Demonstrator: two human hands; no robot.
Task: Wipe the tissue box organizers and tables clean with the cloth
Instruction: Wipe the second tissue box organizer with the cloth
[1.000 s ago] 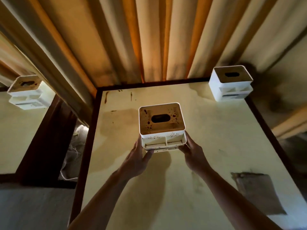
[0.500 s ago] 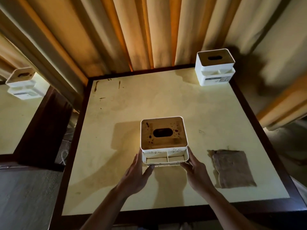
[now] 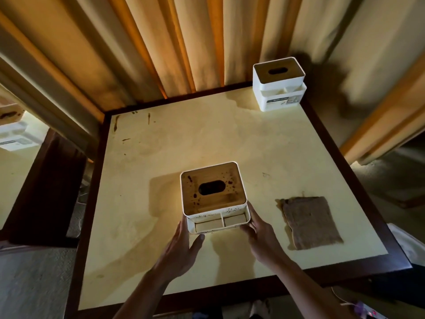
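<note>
A white tissue box organizer (image 3: 230, 200) with a brown, stain-spotted lid is at the front middle of the cream table (image 3: 184, 143). My left hand (image 3: 181, 247) holds its front left corner, fingers along the side and thumb at the front. At the front right corner, my right hand (image 3: 262, 236) holds it the same way. A brown cloth (image 3: 310, 223) lies flat on the table to the right of my right hand, apart from it. Dark streaks (image 3: 116, 123) mark the table's back left corner.
A second white organizer (image 3: 279, 88) stands at the table's back right corner. A third organizer (image 3: 13, 132) sits blurred on another table at the far left, across a dark gap. Curtains (image 3: 184, 42) hang behind the table. The table has a dark wooden rim (image 3: 230, 293).
Both hands have brought the organizer from the table's middle toward the front edge. The view has pulled back, so the cloth and the front rim now show in full.
</note>
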